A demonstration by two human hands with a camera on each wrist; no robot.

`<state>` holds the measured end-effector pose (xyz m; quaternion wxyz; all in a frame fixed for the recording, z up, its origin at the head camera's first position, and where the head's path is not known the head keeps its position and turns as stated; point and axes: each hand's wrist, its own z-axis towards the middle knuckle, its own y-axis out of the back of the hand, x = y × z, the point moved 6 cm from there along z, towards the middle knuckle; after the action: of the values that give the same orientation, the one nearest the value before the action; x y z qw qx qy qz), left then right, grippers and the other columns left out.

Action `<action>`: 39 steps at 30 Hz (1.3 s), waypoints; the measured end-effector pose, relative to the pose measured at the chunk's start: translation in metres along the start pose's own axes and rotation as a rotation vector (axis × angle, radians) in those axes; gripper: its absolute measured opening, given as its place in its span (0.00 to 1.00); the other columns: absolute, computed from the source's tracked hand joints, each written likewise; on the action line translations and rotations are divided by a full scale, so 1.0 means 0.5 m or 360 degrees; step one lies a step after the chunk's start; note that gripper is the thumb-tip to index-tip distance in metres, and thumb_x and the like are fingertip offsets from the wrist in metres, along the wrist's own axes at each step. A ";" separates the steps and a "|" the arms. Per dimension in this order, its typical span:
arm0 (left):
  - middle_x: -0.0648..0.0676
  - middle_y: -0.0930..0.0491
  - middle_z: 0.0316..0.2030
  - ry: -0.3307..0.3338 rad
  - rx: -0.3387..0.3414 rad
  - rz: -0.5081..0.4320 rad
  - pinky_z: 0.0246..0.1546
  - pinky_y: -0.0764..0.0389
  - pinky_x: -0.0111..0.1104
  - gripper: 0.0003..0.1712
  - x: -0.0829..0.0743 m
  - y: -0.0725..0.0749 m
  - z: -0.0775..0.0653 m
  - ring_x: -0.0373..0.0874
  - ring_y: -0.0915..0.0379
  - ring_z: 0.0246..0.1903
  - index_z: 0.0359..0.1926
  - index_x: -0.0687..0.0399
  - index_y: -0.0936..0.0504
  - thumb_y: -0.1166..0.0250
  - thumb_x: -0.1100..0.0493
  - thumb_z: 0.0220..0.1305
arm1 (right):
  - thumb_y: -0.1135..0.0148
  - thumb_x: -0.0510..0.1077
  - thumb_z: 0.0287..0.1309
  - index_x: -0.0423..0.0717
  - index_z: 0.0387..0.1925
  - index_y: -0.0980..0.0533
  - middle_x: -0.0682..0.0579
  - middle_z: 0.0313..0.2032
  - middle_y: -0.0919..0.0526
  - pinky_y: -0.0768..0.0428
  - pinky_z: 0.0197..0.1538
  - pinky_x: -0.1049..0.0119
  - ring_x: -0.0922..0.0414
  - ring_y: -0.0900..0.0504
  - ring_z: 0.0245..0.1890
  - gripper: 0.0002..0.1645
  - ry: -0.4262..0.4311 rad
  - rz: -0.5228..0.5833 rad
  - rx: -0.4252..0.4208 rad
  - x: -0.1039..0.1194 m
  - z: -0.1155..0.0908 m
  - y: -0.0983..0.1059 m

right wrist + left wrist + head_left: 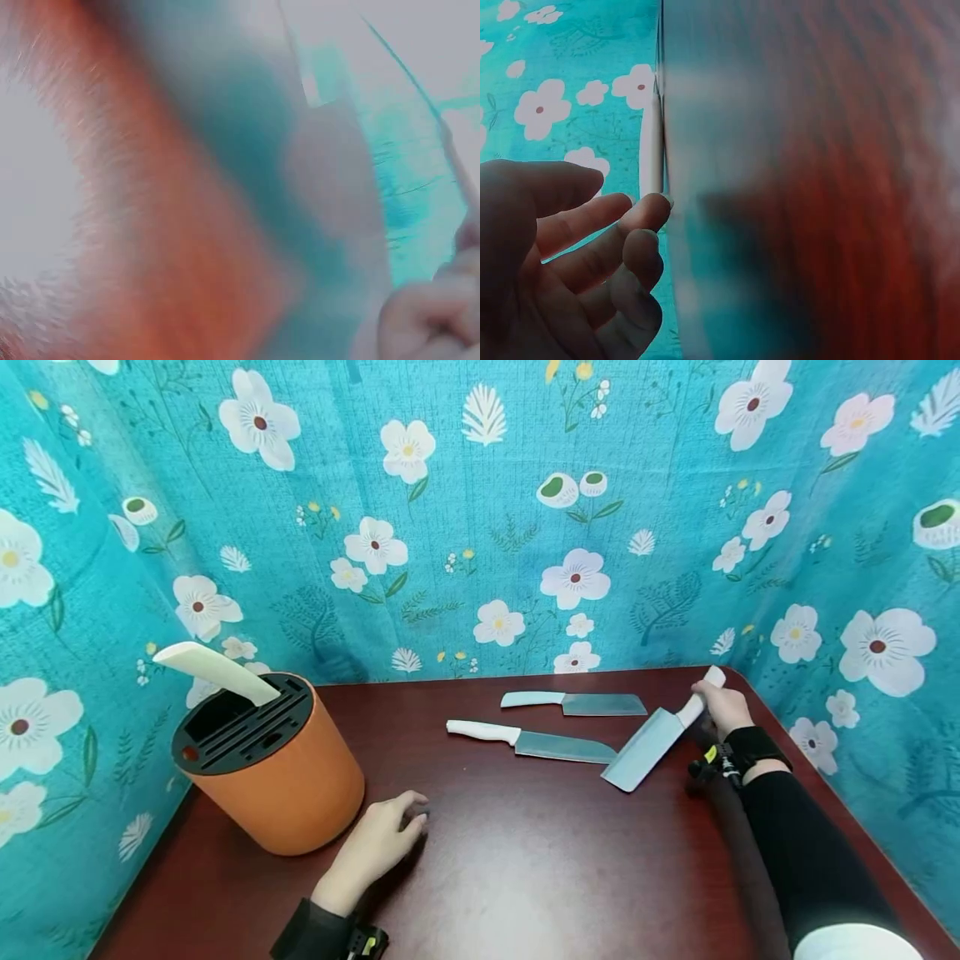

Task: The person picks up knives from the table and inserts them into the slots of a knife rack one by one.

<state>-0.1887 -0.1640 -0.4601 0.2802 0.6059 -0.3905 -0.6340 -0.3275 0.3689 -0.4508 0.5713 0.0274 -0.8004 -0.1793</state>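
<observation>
Long black right sleeve [813, 856], white higher up; black right wristband [757, 747]; two black yellow-marked wrist devices [723, 763].

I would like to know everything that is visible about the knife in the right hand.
The knife has a white handle and a broad, nearly rectangular, grey blade that looks metallic. The right hand grips it by the handle near the far right corner of the table. The blade points toward the near left, its squared end close to another knife. Contact with the table is unclear.
</observation>
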 end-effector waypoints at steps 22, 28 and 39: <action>0.48 0.15 0.49 -0.0447 -0.0517 -0.0304 0.42 0.21 0.37 0.23 -0.186 0.130 0.000 0.42 0.20 0.46 0.65 0.49 0.21 0.36 0.56 0.71 | 0.42 0.44 0.72 0.41 0.41 0.19 0.58 0.30 0.23 0.27 0.33 0.71 0.62 0.28 0.28 0.11 0.1007 0.0222 0.0656 0.318 -0.267 -0.253; 0.49 0.17 0.58 -0.0750 -0.0522 -0.0519 0.62 0.22 0.45 0.31 -0.272 0.181 -0.012 0.41 0.24 0.62 0.70 0.43 0.26 0.31 0.55 0.67 | 0.37 0.42 0.67 0.38 0.44 0.17 0.51 0.32 0.18 0.22 0.33 0.65 0.59 0.24 0.30 0.11 0.1197 -0.0165 0.0814 0.326 -0.368 -0.337; 0.51 0.15 0.54 -0.0989 -0.0445 -0.0724 0.51 0.16 0.34 0.25 -0.356 0.201 -0.023 0.40 0.19 0.52 0.61 0.53 0.19 0.28 0.61 0.62 | 0.32 0.39 0.63 0.44 0.38 0.17 0.56 0.23 0.22 0.29 0.29 0.70 0.64 0.29 0.23 0.03 0.1472 -0.0282 0.1010 0.345 -0.475 -0.405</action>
<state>-0.1696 -0.0724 -0.2777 0.0814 0.4125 -0.2226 -0.8796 -0.2002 0.0758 -0.2918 0.8091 0.3405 -0.4761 0.0535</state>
